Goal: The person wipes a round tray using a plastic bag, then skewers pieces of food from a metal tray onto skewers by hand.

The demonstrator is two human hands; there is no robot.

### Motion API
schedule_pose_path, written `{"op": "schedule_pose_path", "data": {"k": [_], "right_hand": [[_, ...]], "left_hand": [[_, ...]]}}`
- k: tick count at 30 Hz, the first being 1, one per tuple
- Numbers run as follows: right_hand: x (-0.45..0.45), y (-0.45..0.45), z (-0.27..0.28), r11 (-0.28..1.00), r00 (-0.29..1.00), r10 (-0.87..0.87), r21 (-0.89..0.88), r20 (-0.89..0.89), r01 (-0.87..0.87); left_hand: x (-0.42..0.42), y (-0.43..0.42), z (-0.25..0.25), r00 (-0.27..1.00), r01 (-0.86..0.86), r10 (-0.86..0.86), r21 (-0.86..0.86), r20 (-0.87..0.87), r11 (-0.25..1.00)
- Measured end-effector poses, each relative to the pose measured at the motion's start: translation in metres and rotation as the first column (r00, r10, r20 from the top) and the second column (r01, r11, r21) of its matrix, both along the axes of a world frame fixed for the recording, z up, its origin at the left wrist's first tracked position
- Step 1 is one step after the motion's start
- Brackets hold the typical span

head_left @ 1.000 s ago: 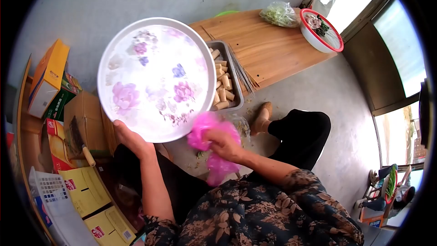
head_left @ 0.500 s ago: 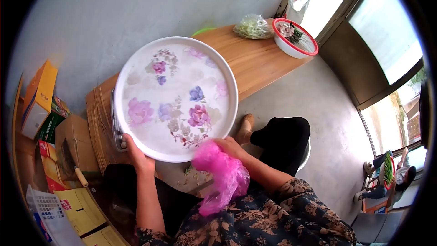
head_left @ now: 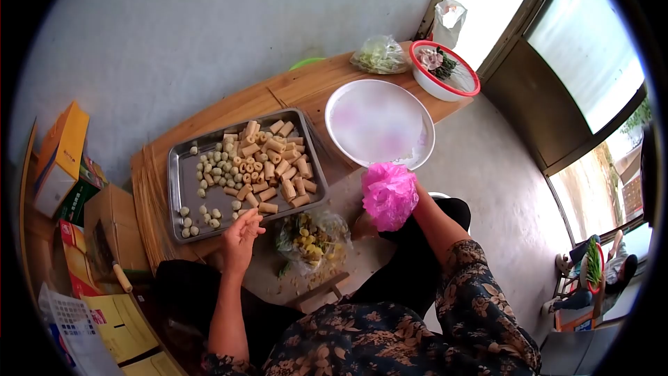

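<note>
Gripping a bunched-up pink plastic bag [head_left: 390, 196], the right hand [head_left: 419, 198] sits mostly behind it in the head view, so most of its fingers are hidden. The bag is in front of the near edge of a big round white tray [head_left: 380, 125], and I cannot tell if the hand touches that tray too. The round tray is over the right part of the wood table [head_left: 306, 90], with its near side sticking out past the table edge. It looks blurry, with faint pink and purple spots. The left hand [head_left: 240, 240] holds nothing, and its fingers are loose and a bit bent. It is at the near edge of a metal tray [head_left: 183, 191], but I cannot tell if it touches the rim. In the metal tray, small pale green balls [head_left: 219, 167] are mostly on the left and short tan tubes [head_left: 287, 190] are mostly on the right. Thin sticks [head_left: 151, 202] lie at the left end of the table. At the far end, a clear bag of greens [head_left: 380, 54] is next to a white bowl with a red rim [head_left: 445, 88]. Low down, near the person's legs, is a clear bag with yellow bits [head_left: 313, 242].
</note>
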State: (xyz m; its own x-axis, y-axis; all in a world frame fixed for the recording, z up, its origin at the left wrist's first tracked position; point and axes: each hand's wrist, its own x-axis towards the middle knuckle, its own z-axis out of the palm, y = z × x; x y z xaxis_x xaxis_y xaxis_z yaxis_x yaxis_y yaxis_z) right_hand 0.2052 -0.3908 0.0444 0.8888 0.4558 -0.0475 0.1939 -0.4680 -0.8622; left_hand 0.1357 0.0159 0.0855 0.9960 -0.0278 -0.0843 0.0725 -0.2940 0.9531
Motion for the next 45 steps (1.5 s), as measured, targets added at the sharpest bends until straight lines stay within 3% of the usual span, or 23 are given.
{"op": "schedule_pose_path", "data": {"k": [2,8,20,24,27,32,35,36,37,38,40,42,45], "right_hand": [[0.010,0.001,-0.006,0.991,0.997,0.047,-0.130,0.058,-0.039],[0.034,0.009,-0.033,0.974,0.999,0.048,-0.220,0.007,-0.045],[0.044,0.018,-0.051,0.979,0.998,-0.037,-0.202,-0.052,0.026],[0.027,0.014,-0.037,0.994,0.985,-0.094,-0.059,-0.148,0.087],[0.003,0.014,-0.020,0.953,0.917,-0.189,0.159,-0.351,0.257],[-0.046,0.030,0.017,0.630,0.720,-0.134,0.502,-0.681,0.592],[-0.058,0.047,0.042,0.447,0.683,-0.033,0.600,-0.730,0.663],[-0.058,0.056,0.051,0.401,0.681,-0.007,0.622,-0.732,0.673],[-0.056,0.067,0.059,0.362,0.685,0.016,0.643,-0.728,0.675],[-0.052,0.079,0.068,0.329,0.690,0.040,0.662,-0.722,0.674],[-0.042,0.110,0.085,0.285,0.713,0.086,0.703,-0.696,0.652],[-0.044,0.140,0.103,0.259,0.718,0.123,0.721,-0.685,0.643],[-0.049,0.178,0.139,0.248,0.690,0.176,0.710,-0.702,0.659]], "left_hand": [[0.001,-0.001,-0.003,1.000,-0.026,0.026,-0.029,-0.001,0.999],[0.005,0.005,-0.015,0.998,-0.061,0.059,-0.091,-0.025,0.994],[0.007,0.005,-0.028,0.992,-0.110,0.106,-0.066,-0.068,0.992],[0.006,0.006,-0.029,0.994,-0.095,0.093,-0.051,-0.053,0.994],[0.006,0.006,-0.028,0.996,-0.087,0.086,-0.054,-0.016,0.995],[-0.003,-0.012,-0.003,0.979,-0.087,0.104,-0.104,0.174,0.991],[-0.022,-0.042,0.040,0.799,-0.073,-0.063,0.200,0.598,0.977],[-0.030,-0.050,0.048,0.658,-0.067,-0.201,0.323,0.725,0.944],[-0.045,-0.068,0.060,0.551,0.021,-0.289,0.334,0.783,0.943],[-0.056,-0.082,0.065,0.370,0.220,-0.353,0.288,0.860,0.932],[-0.084,-0.107,0.091,0.104,0.262,-0.519,0.480,0.848,0.837],[-0.089,-0.115,0.105,0.065,0.252,-0.539,0.509,0.840,0.823],[-0.057,-0.110,0.090,0.296,-0.173,-0.460,0.520,0.837,0.836]]}}
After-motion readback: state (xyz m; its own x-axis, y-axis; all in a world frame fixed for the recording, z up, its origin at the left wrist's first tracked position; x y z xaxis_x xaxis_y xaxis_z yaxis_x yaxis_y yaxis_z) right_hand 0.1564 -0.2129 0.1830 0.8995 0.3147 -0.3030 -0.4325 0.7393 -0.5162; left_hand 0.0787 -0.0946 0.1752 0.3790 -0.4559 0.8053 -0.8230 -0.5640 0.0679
